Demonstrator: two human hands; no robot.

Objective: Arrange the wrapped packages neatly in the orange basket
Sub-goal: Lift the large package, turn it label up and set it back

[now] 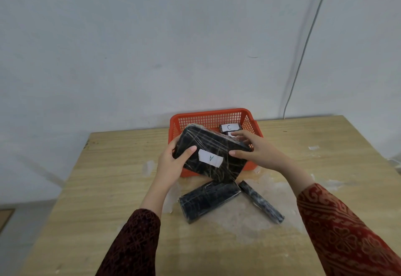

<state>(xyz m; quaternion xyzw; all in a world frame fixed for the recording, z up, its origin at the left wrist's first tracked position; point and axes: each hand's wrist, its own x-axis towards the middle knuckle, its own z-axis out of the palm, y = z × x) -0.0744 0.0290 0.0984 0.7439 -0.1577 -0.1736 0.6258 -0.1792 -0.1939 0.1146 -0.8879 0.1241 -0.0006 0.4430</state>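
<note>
A large flat black package marked A [211,152], wrapped in clear film, is held tilted over the front of the orange basket [208,118]. My left hand [173,163] grips its left end and my right hand [251,149] grips its right end. Inside the basket at the back right lies a small black package marked C [230,127], with another labelled one just in front of it, mostly hidden by my right fingers. On the table in front of the basket lie a thick black wrapped package [209,201] and a thin long wrapped package [261,202].
The wooden table [108,189] stands against a pale wall; its left edge runs close to my left arm. Scraps of tape and white residue mark the tabletop around the packages. A cable [303,48] hangs down the wall at the right.
</note>
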